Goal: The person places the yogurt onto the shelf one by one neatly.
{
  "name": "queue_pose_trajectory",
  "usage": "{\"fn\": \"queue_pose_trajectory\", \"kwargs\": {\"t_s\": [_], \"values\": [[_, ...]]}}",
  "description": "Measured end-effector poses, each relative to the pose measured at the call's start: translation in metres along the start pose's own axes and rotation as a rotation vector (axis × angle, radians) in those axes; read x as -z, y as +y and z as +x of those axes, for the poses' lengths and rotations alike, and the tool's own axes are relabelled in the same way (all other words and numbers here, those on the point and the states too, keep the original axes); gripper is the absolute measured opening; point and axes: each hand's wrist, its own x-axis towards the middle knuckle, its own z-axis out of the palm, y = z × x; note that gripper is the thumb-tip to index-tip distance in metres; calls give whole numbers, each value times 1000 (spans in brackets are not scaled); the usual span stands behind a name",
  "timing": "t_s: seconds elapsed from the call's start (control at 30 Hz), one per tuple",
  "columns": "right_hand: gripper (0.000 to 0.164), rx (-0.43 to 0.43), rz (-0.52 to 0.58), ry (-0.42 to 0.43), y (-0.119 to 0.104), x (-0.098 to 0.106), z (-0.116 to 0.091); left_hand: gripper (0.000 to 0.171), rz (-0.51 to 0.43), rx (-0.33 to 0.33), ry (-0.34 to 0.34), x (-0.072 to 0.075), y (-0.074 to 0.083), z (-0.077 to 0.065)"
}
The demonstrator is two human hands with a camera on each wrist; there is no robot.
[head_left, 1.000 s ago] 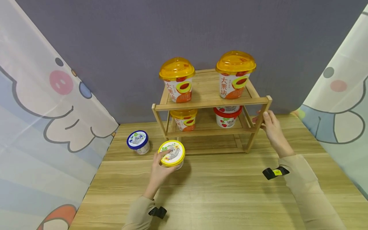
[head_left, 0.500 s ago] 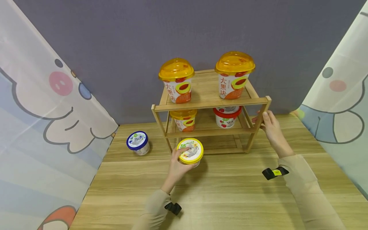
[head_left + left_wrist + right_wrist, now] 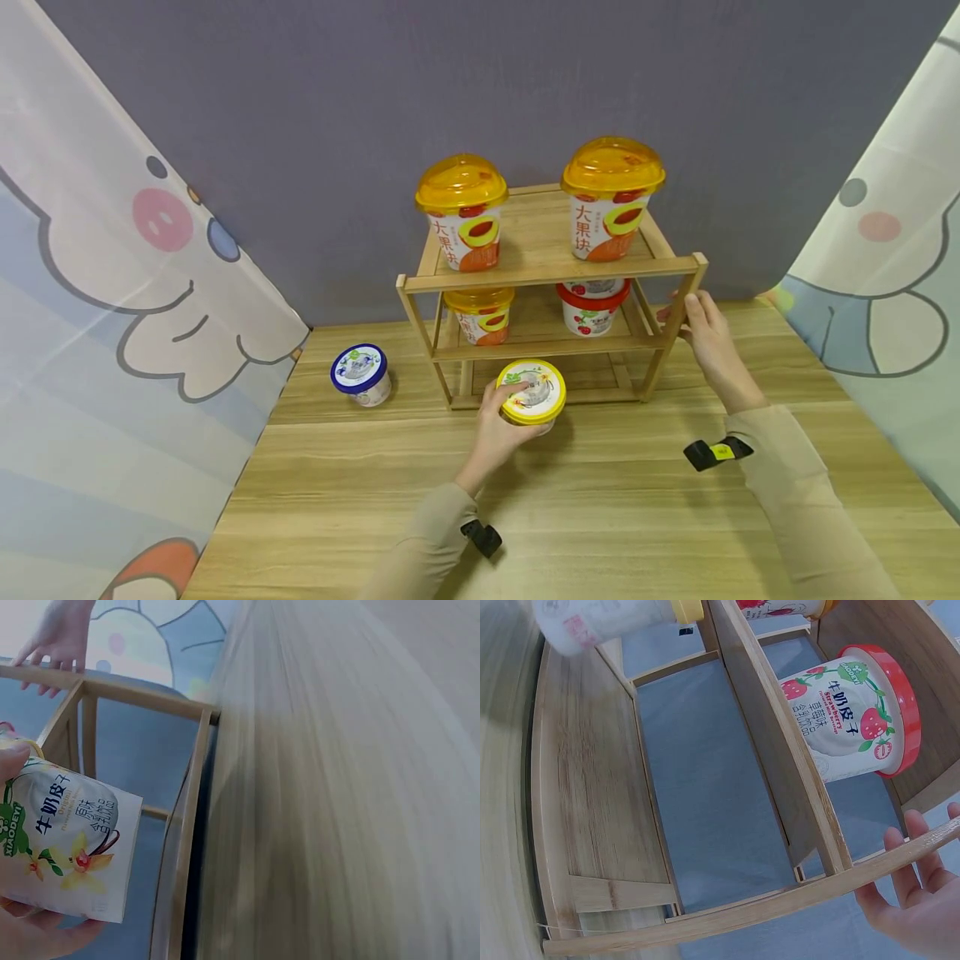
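Observation:
My left hand (image 3: 504, 432) grips a white tub with a yellow lid (image 3: 534, 393) in front of the wooden rack's bottom tier. In the left wrist view the tub's side (image 3: 67, 832) shows a yellow flower, with thumb and fingers around it. The same tub (image 3: 604, 622) enters the right wrist view at top left, close to the lowest shelf. On the far right, my right hand (image 3: 711, 346) holds the right upright of the wooden rack (image 3: 525, 278). In the right wrist view its fingers (image 3: 907, 881) curl over the post, near a red-lidded strawberry tub (image 3: 847, 712) on the middle shelf.
Two tall cups with orange domed lids, the left cup (image 3: 465, 225) and right cup (image 3: 611, 208), stand on the top shelf. A similar cup (image 3: 482, 321) is below. A blue-lidded tub (image 3: 362, 375) sits on the table left of the rack. A grey wall (image 3: 337, 125) rises behind.
My left hand has carried the yellow-lidded tub to the right along the rack's front, from its left corner toward the middle of the bottom tier. My right hand stays on the post.

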Motion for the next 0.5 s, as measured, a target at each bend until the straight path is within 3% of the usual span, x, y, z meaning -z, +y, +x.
{"fn": "queue_pose_trajectory", "kwargs": {"t_s": [0.3,0.5], "values": [[28,-6,-21,18,-3,0,-1,59,0,-59,-4,-25,-1,9],[32,-12,-21,28,-3,-1,-2,57,-21,-38,-24,-39,-3,14]]}}
